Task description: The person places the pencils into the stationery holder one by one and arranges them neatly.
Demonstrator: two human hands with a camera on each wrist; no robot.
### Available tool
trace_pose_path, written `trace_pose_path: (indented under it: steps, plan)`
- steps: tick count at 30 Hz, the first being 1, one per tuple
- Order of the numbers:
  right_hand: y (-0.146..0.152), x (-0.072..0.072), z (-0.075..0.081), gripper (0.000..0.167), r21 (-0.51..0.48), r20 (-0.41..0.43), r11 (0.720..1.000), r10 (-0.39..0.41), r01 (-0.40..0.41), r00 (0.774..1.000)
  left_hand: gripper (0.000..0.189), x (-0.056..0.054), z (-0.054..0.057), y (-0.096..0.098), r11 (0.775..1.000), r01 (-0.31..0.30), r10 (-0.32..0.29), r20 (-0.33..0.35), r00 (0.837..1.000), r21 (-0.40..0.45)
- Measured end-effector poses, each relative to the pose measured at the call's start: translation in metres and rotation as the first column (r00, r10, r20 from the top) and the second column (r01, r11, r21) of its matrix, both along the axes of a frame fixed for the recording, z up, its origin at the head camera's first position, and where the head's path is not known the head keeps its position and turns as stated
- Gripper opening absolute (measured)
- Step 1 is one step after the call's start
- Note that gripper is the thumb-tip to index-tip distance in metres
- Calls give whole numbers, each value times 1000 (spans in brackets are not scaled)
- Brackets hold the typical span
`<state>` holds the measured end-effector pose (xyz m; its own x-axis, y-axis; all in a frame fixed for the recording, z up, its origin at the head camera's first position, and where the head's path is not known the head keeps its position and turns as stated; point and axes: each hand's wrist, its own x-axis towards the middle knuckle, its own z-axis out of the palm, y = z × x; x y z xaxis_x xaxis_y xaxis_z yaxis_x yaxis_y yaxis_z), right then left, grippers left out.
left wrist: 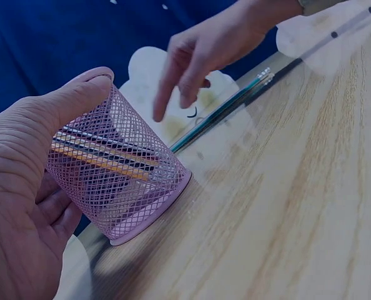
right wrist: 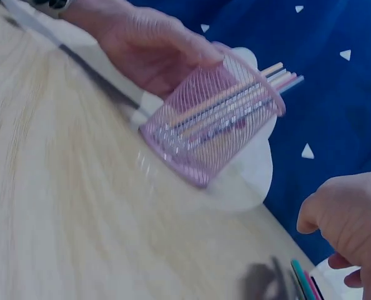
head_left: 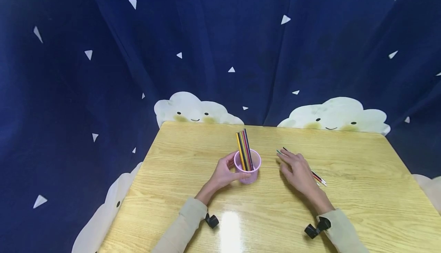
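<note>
My left hand [head_left: 222, 175] holds a pink mesh pencil cup [head_left: 249, 177] upright on the table, thumb and fingers around its side. Several pencils [head_left: 244, 149] in yellow, black and red lean inside the cup and stick out above its rim. To the right, my right hand [head_left: 299, 172] hovers over several loose pencils [head_left: 318, 178] lying on the table, its fingers loosely bent and pointing down. In the left wrist view those loose pencils [left wrist: 226, 109] lie together beyond the cup, one of them green, and the hand is above them with nothing visible in its fingers.
A light wooden table [head_left: 262, 214] bears everything. Behind it hangs a dark blue curtain [head_left: 220, 35] with white triangles and smiling clouds. Small black devices [head_left: 211, 221] are strapped at both wrists.
</note>
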<state>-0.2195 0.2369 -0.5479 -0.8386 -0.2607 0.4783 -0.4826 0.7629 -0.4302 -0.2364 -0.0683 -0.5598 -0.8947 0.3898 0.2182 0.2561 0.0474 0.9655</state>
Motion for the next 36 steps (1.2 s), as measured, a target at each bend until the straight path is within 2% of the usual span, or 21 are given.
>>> trace_pose_path:
  steps: [7,14,36]
  plan:
    - [13,2,-9,40,81,11,996,-50,48,999,83,-1,0,0,1000,10,-10,3,1000,17]
    - [19,3,-15,41,153,90,985,-91,77,992,81,-1,0,-1,1000,6,-6,-6,1000,12]
    - [20,4,-17,29,192,107,980,-76,54,991,81,-1,0,0,1000,13,-13,7,1000,12]
